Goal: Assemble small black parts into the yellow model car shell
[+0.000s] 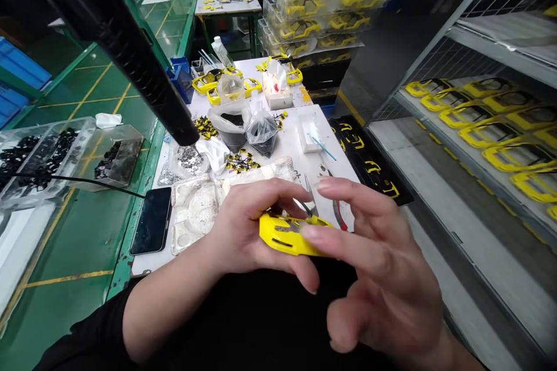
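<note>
1. Broadly, a white workbench (pixel 319 145) carries a moulded white foam tray (pixel 195 208) just beyond the hands.
2. Held between both hands, the yellow plastic frame (pixel 282 237) looks light and fairly stiff, though its narrow bars could flex; its solid outer edge offers the safest hold.
3. Left hand (pixel 248 237) curls around the frame, gripping it. Slim metal tweezers (pixel 304 206) sit at its upper edge; which hand holds them cannot be told.
4. Right hand (pixel 378 261) is spread open, one fingertip (pixel 311 233) resting on the frame.
</note>
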Action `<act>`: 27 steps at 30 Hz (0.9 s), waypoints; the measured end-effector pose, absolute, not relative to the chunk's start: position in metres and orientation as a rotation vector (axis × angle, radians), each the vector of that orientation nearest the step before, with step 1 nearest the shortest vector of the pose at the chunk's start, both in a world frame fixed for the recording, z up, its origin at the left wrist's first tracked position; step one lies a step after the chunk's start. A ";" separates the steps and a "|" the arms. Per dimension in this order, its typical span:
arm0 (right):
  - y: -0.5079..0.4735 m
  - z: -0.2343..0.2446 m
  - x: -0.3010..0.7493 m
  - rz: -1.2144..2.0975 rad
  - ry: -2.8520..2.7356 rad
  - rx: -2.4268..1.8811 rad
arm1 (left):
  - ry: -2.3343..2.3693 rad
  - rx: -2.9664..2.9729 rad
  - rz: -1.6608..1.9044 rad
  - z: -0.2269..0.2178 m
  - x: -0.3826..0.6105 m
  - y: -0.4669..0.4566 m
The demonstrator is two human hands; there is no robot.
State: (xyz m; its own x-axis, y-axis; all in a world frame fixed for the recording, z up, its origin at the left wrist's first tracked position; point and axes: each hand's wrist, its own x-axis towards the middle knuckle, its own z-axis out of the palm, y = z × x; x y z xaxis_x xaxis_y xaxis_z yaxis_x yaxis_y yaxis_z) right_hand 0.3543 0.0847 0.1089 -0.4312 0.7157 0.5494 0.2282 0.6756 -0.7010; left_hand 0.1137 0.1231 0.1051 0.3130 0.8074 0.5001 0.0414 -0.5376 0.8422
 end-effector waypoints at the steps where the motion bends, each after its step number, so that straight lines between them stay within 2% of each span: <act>1: 0.084 0.114 0.355 0.669 -1.994 -0.698 | 0.723 1.875 1.274 0.106 0.118 0.125; 5: 0.085 0.130 0.359 0.749 -1.867 -0.845 | 0.657 2.030 1.220 0.106 0.138 0.127; 11: 0.084 0.149 0.375 0.912 -1.883 -1.018 | 0.675 1.963 1.133 0.106 0.156 0.122; 19: 0.091 0.144 0.381 1.239 -1.898 -0.959 | 0.635 1.986 1.074 0.109 0.160 0.120; 27: 0.084 0.141 0.379 1.199 -1.892 -0.928 | 0.666 2.021 1.036 0.113 0.160 0.117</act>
State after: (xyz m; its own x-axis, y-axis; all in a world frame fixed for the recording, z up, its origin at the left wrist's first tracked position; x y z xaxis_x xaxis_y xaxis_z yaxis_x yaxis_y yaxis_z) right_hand 0.3787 0.0835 0.1411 -0.4970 0.8488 0.1804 0.1992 0.3140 -0.9283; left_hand 0.1600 0.1170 0.1126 0.5354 0.7185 0.4440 0.1060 -0.5787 0.8086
